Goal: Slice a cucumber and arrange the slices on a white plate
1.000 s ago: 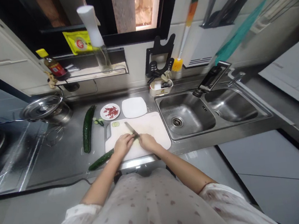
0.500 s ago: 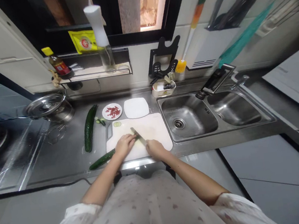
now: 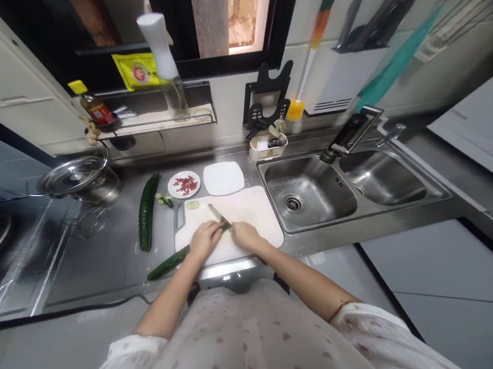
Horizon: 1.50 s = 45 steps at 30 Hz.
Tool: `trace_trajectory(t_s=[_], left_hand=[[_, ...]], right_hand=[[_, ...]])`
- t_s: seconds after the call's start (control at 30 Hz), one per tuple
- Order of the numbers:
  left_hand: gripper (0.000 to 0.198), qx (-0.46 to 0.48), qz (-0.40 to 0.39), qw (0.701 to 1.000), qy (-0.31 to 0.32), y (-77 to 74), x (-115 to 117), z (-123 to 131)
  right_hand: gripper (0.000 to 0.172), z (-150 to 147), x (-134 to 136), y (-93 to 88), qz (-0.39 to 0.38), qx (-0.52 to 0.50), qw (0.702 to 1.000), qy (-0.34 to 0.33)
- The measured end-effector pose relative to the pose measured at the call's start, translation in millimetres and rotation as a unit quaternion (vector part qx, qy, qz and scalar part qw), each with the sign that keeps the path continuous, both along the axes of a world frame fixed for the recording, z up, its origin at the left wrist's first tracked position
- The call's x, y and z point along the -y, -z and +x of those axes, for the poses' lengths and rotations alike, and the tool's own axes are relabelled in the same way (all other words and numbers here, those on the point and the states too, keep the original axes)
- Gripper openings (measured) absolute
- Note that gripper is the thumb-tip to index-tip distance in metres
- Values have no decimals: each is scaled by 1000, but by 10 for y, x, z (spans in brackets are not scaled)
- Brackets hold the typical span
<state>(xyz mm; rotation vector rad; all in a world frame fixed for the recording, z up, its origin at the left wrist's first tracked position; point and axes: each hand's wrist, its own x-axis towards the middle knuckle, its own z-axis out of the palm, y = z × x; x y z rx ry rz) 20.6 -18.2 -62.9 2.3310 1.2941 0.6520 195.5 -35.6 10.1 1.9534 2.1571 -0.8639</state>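
Observation:
A white cutting board (image 3: 249,208) lies on the steel counter in front of me. A long cucumber (image 3: 166,264) lies across its near left corner, and my left hand (image 3: 205,238) is curled down on its right end. My right hand (image 3: 244,235) grips the handle of a knife (image 3: 218,215), whose blade points away and left, right beside my left fingers. Two cucumber slices (image 3: 193,205) lie at the board's far edge.
A second whole cucumber (image 3: 147,210) lies left of the board, cut ends (image 3: 165,200) beside it. Behind the board are a small plate of red pieces (image 3: 184,184) and an empty white plate (image 3: 223,178). A double sink (image 3: 319,190) is to the right, a lidded pot (image 3: 79,178) far left.
My right hand drew the knife back and to the right half a second ago, and has now come forward again next to my left hand. The cucumber has stayed in place.

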Motion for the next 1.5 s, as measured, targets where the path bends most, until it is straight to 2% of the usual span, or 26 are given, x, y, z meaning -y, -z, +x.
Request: trace_trajectory(t_s=[0.3,0.73,1.13,1.5], left_hand=[[28,5,-4,1000,0,4,-10,-1],[27,3,-17,1000,-4,-37,0,11],[27,12,-20,1000,-7,-6,-12,15],[28,14,-25,1000,-11,-53,8,34]], right_hand=[[29,112,206,-54,-31,30,999,-2],[35,-18,-8,17,-6,0,1000,-5],[29,101,199,68,-13,32,999,-4],[34,13,71,28,-10,28,1000,-5]])
